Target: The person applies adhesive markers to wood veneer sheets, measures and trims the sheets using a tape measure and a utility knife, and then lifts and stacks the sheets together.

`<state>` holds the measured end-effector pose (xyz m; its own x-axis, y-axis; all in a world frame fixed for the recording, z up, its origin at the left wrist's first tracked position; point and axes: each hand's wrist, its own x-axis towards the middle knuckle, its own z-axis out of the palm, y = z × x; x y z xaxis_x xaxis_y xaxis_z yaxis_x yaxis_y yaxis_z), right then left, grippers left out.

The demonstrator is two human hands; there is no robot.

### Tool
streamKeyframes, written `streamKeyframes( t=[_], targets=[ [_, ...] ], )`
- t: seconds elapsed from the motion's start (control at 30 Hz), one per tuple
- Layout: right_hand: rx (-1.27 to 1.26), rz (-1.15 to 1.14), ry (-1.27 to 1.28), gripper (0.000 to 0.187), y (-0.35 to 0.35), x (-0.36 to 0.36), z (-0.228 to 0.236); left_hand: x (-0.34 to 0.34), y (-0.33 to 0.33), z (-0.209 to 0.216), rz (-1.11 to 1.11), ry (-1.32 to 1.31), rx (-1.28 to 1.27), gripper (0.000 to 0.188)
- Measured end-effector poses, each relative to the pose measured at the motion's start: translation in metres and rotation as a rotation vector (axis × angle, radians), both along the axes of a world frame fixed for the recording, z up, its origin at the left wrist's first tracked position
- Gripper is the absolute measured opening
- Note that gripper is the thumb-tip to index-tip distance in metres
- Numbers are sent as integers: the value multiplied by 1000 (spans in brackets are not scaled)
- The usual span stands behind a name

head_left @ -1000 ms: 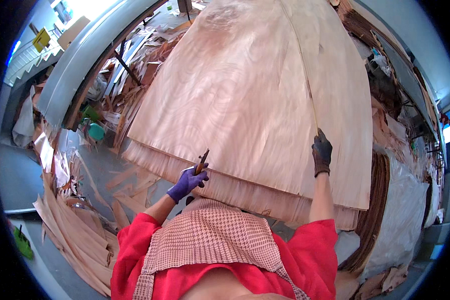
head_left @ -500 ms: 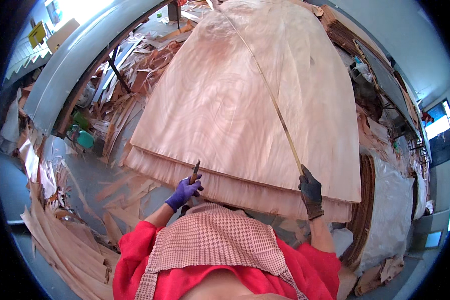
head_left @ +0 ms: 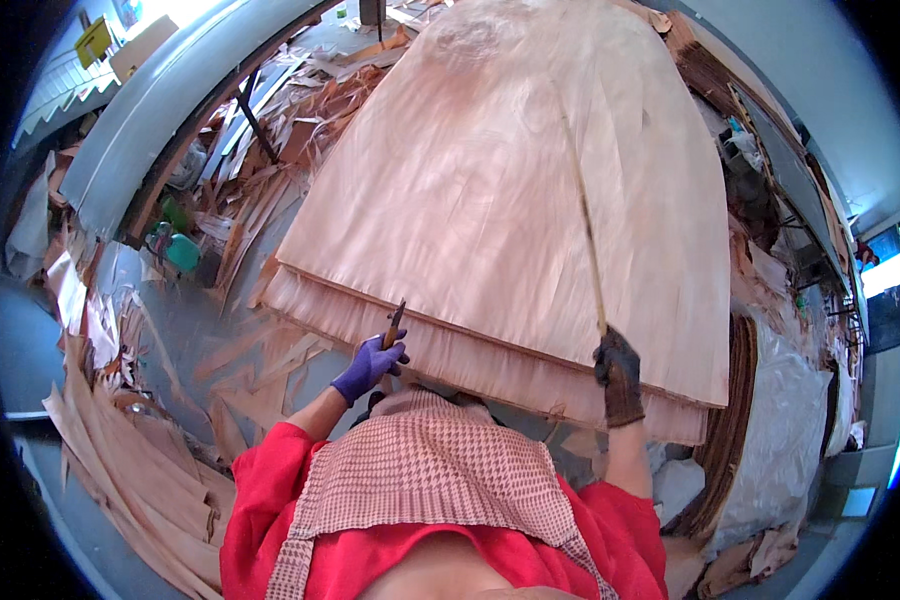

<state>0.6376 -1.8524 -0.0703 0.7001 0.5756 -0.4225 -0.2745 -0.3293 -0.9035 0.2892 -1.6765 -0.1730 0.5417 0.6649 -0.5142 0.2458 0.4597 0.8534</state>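
Observation:
My left hand (head_left: pixel 368 368), in a purple glove, is closed around a knife (head_left: pixel 395 325) with a brownish handle and a dark blade pointing up and away from me. It is at the near left edge of a large stack of pale pinkish wood veneer sheets (head_left: pixel 450 230). My right hand (head_left: pixel 620 378), in a dark grey glove, grips the near end of a long thin stick (head_left: pixel 586 220). The stick reaches away over the stack's top sheet, and its far end is faint and blurred. Lower sheets (head_left: pixel 450 362) stick out toward me beneath the upper ones.
Veneer scraps (head_left: pixel 320 130) litter the floor at the left, beside a long grey metal panel (head_left: pixel 160 110). A green bottle (head_left: pixel 181 252) lies among them. Long loose strips (head_left: pixel 120 450) lie at the near left. Clear plastic sheeting (head_left: pixel 778 420) covers another stack at the right.
The stick's far end has swung right and drawn closer to me. My right hand has come slightly nearer. My left hand keeps the knife, and the view has shifted a little.

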Motion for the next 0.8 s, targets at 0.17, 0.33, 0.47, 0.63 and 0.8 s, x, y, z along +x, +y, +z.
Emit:
streamKeyframes(
  t=[0.17,0.33,0.47,0.63,0.8],
  targets=[
    [-129,-23,-332,26,14,76,-25,28,1,3,-27,29,91,44],
    [-868,496,-1360,30,13,111,-54,60,8,20,-49,62,262,45],
    [-166,509,-886,38,45,57,-50,100,-2,63,-108,61,398,58],
    [332,541,752,38,101,-69,-81,140,-26,53,-301,-21,565,68],
    [231,438,795,22,135,-53,-124,77,-14,14,-387,-40,449,48]
  ],
)
